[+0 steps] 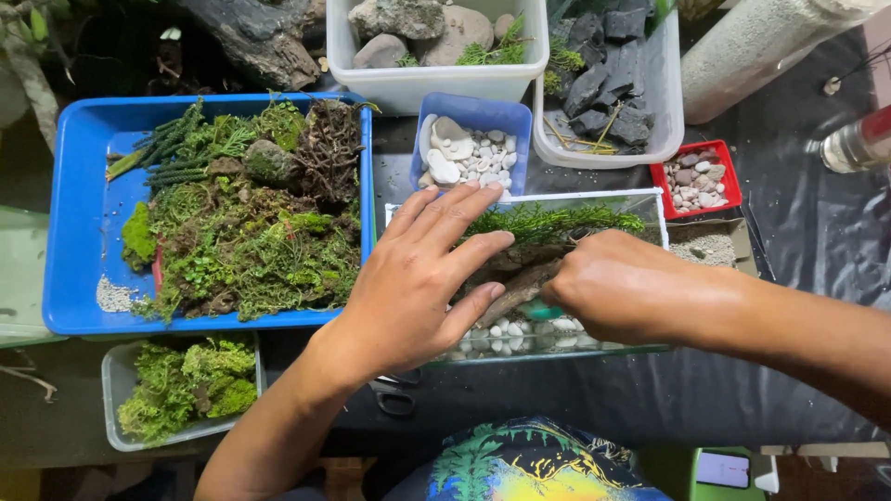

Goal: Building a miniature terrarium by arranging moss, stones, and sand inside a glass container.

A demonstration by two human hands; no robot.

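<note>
- Glass tank (650, 209): small and clear, set on dark sheeting in front of the person; both hands are working in it.
- Driftwood (520, 283): lies in the tank over white pebbles (506, 336), with green sprigs (557, 221) along the back wall.
- Left hand (418, 278): spread flat, fingers apart, lying over the tank's left end and the wood; it grips nothing.
- Right hand (617, 292): curled, fingers closed at the wood's right end, a small green item showing beneath them; whether it clamps the wood or that item cannot be told.
- Handling, judged: the wood looks stiff, light and rough, so unlikely to slip; best taken at its thick middle. The sprigs are soft and crush easily; the glass walls are fragile.
- Surroundings: blue tray (70, 232) of moss to the left, blue tub (469, 109) of white stones behind, red tub (664, 181) of gravel to the right.
</note>
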